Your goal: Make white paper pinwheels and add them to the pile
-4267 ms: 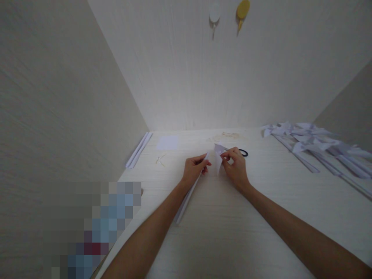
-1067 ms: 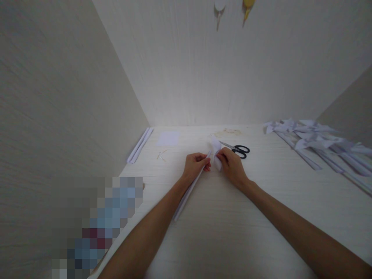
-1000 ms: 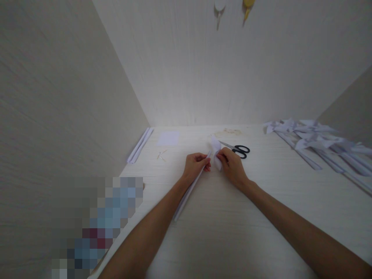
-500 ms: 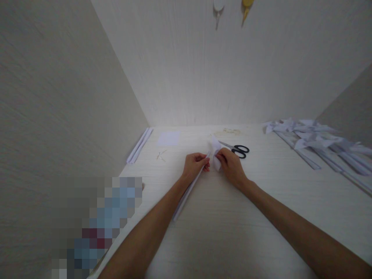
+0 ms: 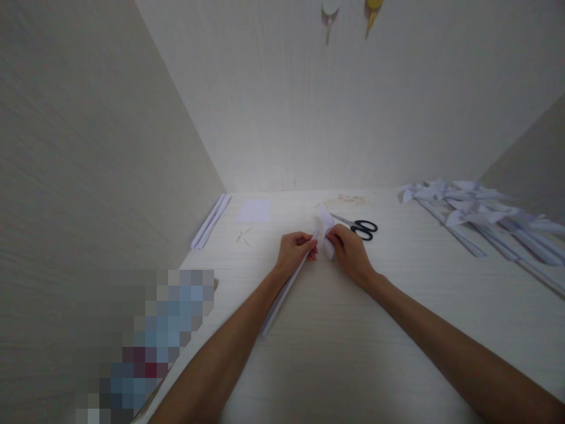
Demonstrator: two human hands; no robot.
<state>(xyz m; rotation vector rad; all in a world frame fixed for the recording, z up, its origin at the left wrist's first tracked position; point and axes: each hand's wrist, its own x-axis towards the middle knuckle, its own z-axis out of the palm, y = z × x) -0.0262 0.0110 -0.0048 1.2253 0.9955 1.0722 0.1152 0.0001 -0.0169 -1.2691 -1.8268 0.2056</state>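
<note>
Near the middle of the tabletop (image 5: 335, 353), toward its far edge, both hands are meeting over a piece of white paper. The left hand (image 5: 295, 252) is pinching the top of a long paper stick (image 5: 282, 294), which is slanting back toward the near edge along the forearm. The right hand (image 5: 348, 252) is closing its fingers on a folded paper head (image 5: 327, 227) set at the stick's upper end, thumb and forefinger pressing its lower fold. Scissors (image 5: 359, 225) are lying just behind the right hand, blades pointing left. Finished paper pieces (image 5: 477, 218) are piling up along the right edge, two spare sticks (image 5: 210, 221) are resting against the left wall, and a small paper square (image 5: 253, 210) is sitting near the far edge. To do this well, I judge the left hand should be keeping the stick steady while the right is pressing the fold flat and tight, without crumpling the thin paper or twisting it off the stick.
</note>
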